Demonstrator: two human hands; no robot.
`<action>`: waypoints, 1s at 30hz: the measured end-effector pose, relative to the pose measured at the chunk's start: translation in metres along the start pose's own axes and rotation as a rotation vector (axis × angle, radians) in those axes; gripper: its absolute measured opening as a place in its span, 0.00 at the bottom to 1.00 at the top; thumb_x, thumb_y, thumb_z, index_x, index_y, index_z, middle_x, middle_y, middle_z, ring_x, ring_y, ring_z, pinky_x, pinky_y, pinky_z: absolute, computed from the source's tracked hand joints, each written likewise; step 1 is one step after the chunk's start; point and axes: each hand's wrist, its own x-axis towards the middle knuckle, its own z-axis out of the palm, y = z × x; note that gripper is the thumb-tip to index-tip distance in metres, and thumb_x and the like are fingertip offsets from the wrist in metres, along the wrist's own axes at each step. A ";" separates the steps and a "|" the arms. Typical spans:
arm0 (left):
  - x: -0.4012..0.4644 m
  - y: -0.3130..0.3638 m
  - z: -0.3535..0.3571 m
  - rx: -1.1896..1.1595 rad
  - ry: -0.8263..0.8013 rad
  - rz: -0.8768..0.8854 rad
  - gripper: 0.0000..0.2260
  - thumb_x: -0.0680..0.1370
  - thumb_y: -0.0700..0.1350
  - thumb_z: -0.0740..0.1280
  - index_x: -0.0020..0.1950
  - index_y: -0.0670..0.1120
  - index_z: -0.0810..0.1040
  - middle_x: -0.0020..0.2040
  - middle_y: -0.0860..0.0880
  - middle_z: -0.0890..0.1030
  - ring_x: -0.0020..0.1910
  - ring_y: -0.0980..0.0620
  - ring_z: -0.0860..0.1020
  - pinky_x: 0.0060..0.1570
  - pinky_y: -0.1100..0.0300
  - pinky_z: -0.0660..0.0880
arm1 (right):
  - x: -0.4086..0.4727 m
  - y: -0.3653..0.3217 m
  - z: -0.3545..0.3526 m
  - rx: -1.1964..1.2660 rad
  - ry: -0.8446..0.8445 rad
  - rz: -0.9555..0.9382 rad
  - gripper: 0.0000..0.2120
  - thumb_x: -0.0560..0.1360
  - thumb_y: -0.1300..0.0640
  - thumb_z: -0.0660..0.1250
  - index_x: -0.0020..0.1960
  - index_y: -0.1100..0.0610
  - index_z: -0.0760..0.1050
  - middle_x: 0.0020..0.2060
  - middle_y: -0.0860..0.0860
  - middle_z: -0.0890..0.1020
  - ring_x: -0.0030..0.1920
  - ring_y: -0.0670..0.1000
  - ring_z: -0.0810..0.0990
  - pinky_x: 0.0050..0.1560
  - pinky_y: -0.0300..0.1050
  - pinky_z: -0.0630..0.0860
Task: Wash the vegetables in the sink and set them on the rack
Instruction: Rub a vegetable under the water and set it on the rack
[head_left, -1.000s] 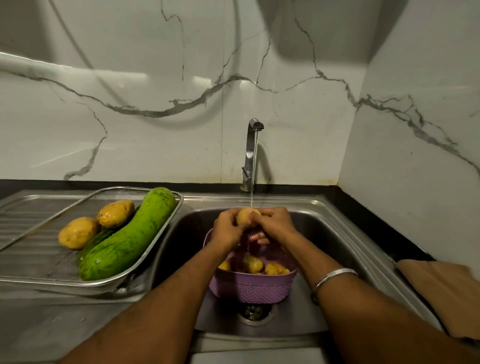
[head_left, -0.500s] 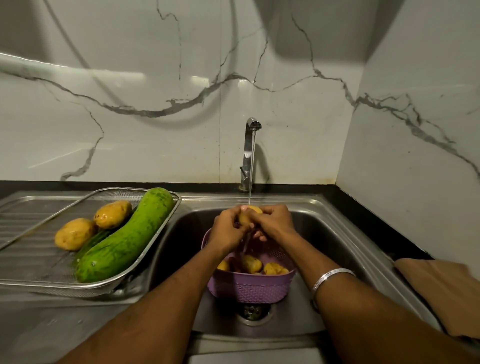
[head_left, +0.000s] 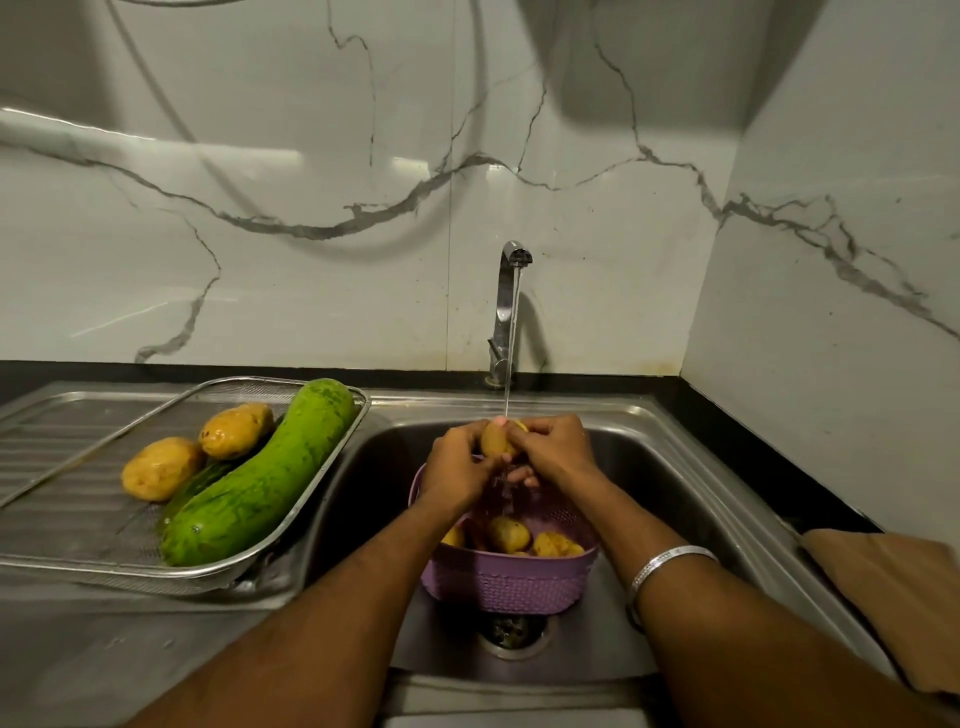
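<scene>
Hands: left hand (head_left: 457, 462) and right hand (head_left: 556, 452) were both wrapped around one potato (head_left: 496, 440), fingers curled onto it from either side, holding it right under the tap stream (head_left: 511, 343).
Where the potato was: over the back half of the sink (head_left: 675, 467), just above the purple basket (head_left: 514, 587).
Basket: sat on the sink floor over the drain (head_left: 511, 631) – at least three more potatoes (head_left: 511, 535) were inside, looked unwashed to me.
Rack: the wire rack (head_left: 332, 457) sat on the drainboard at the sink's left edge, with a big green gourd (head_left: 260, 478) lying along its right side and two potatoes (head_left: 208, 452) near its back-left.
Progress: I'd guess roughly halfway.
What could go wrong: a wet potato is slippery – one loose rub and it could pop out and land back among the dirty ones. Also the gourd hogged the rack, so a potato set near the rim might roll off.
</scene>
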 end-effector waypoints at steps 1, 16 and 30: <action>0.000 0.000 0.000 -0.005 0.001 0.002 0.13 0.74 0.43 0.75 0.58 0.50 0.83 0.48 0.54 0.86 0.47 0.57 0.83 0.54 0.50 0.81 | 0.001 -0.001 -0.001 0.018 0.004 0.018 0.14 0.77 0.45 0.72 0.53 0.55 0.84 0.35 0.55 0.87 0.33 0.55 0.87 0.29 0.42 0.80; -0.001 -0.001 -0.001 -0.080 -0.027 -0.048 0.15 0.74 0.44 0.76 0.60 0.52 0.83 0.50 0.53 0.86 0.50 0.56 0.84 0.54 0.48 0.82 | 0.003 -0.002 -0.003 0.031 0.001 0.031 0.13 0.80 0.48 0.69 0.55 0.57 0.83 0.34 0.57 0.86 0.31 0.55 0.86 0.26 0.40 0.78; -0.001 -0.004 0.000 -0.036 -0.040 -0.103 0.12 0.74 0.47 0.76 0.57 0.53 0.83 0.48 0.52 0.86 0.50 0.54 0.84 0.53 0.47 0.82 | 0.003 0.000 -0.007 -0.055 -0.010 0.041 0.13 0.82 0.52 0.66 0.54 0.61 0.82 0.34 0.57 0.86 0.30 0.56 0.86 0.28 0.44 0.80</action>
